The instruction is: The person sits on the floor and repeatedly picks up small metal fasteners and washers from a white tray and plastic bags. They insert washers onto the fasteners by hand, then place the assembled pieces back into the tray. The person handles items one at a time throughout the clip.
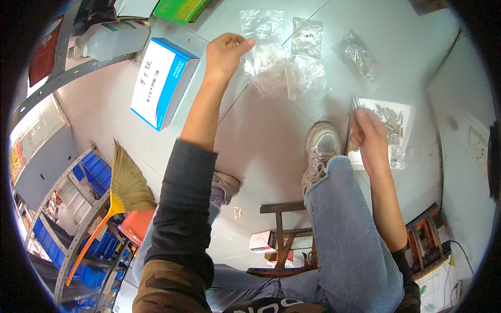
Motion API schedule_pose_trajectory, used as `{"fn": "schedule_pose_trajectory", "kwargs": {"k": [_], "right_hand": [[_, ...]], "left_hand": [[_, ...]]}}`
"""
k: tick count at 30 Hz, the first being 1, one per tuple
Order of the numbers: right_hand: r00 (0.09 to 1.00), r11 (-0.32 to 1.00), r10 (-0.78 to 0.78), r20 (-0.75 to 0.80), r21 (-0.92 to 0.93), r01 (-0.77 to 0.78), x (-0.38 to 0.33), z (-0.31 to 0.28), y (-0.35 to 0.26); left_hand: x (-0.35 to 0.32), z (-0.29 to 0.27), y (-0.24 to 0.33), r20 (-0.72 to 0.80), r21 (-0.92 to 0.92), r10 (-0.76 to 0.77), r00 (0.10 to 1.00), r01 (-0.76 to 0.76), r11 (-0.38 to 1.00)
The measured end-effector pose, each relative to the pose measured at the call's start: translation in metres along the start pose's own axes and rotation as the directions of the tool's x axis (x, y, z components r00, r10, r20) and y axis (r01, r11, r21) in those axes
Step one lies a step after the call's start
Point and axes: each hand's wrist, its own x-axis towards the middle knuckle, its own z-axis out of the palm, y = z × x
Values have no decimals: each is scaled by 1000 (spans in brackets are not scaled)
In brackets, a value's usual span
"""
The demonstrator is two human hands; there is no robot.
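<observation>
My right hand (368, 128) is closed around a short metal cylinder (355, 100), whose silvery end sticks out past the fingers. Beneath that hand lies a white tray (408, 117) with many small metal pins or rods (390, 119) in it and a small clear bag (399, 156) at its near corner. My left hand (224, 52) has curled fingers and its thumb reaches over the edge of a pile of clear plastic bags (276, 78). Whether it pinches a bag is hidden. Above the pile lies another clear bag (262, 23).
A small filled bag (307, 37) and a crumpled clear bag (357, 55) lie on the floor. At left are a blue-and-white box (162, 83), a green box (180, 9), a plastic jug (115, 40), a broom (125, 182) and shelving with blue bins (96, 172). A wooden stool (282, 224) stands below.
</observation>
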Motion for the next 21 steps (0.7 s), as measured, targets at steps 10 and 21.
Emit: {"fn": "schedule_pose_trajectory", "kwargs": {"k": [10, 21], "right_hand": [[987, 989, -105, 121, -94, 117, -18, 33, 1], [831, 702, -554, -44, -562, 438, -33, 27, 16]], "left_hand": [[-164, 21, 18, 203, -334, -225, 953, 284, 899], [-230, 71, 29, 397, -420, -96, 913, 274, 865]]}}
